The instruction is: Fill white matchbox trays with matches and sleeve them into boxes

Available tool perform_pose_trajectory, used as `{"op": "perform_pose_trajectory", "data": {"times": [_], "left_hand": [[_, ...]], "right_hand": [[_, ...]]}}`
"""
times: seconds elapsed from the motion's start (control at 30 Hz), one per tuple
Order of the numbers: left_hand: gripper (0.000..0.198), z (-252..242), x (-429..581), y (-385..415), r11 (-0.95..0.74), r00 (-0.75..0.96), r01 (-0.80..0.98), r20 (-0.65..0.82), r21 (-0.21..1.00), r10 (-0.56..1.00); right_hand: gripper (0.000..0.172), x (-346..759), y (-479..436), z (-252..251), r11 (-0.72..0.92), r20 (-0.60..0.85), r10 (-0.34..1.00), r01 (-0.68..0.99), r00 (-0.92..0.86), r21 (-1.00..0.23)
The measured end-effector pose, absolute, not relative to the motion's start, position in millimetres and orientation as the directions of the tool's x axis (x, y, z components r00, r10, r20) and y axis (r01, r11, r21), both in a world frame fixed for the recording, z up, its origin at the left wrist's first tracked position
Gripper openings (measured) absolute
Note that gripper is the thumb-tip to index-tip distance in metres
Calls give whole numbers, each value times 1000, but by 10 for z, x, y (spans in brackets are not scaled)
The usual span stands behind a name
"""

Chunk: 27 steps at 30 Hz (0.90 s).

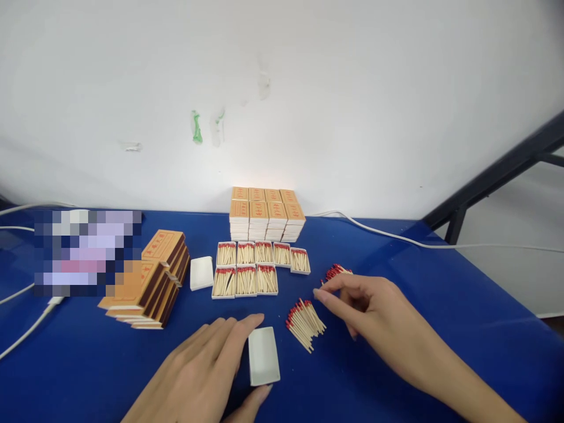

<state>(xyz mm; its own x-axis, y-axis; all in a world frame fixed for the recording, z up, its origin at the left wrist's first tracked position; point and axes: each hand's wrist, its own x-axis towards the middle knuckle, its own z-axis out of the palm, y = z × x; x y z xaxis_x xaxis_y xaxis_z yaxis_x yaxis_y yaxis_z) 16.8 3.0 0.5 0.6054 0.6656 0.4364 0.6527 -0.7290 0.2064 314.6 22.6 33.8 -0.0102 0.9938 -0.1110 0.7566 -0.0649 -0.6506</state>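
Note:
My left hand lies flat on the blue table, fingers stretched out, its fingertips and thumb against an empty white matchbox tray. My right hand hovers palm down with fingers curled in a loose pinch, just right of a loose bundle of red-tipped matches. A second small heap of matches shows behind its fingers. Whether the pinch holds any match is hidden.
Several filled match trays sit in two rows mid-table, with stacked closed matchboxes behind them by the wall. Orange box sleeves are piled at the left beside another empty tray. White cables run along the table's edges.

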Motion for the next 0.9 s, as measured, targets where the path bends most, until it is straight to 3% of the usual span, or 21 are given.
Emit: {"op": "perform_pose_trajectory", "data": {"times": [0.17,0.27,0.37,0.5,0.73,0.83,0.9], "left_hand": [[43,-18,158,20,-721,595,647,427,247,681],[43,-40,148,11,-713,589,652,421,257,690],[42,-33,151,15,-718,596,651,420,247,685],[43,-28,150,30,-719,601,655,418,232,682],[60,-102,81,14,-708,629,668,334,229,702],[58,-94,85,17,-713,632,665,343,221,695],[53,-81,98,26,-722,633,657,363,217,684]], "right_hand": [[32,3259,225,398,-32,-123,992,863,-35,-504],[31,3229,206,394,-10,-145,987,859,-74,-511],[33,3185,208,356,-26,-74,997,882,-10,-470],[22,3158,241,290,-65,12,997,930,74,-362],[28,3114,198,327,-50,-143,989,859,-27,-510],[35,3188,210,373,-28,-63,998,848,-7,-529],[35,3269,239,387,-30,38,998,885,53,-465]]}}
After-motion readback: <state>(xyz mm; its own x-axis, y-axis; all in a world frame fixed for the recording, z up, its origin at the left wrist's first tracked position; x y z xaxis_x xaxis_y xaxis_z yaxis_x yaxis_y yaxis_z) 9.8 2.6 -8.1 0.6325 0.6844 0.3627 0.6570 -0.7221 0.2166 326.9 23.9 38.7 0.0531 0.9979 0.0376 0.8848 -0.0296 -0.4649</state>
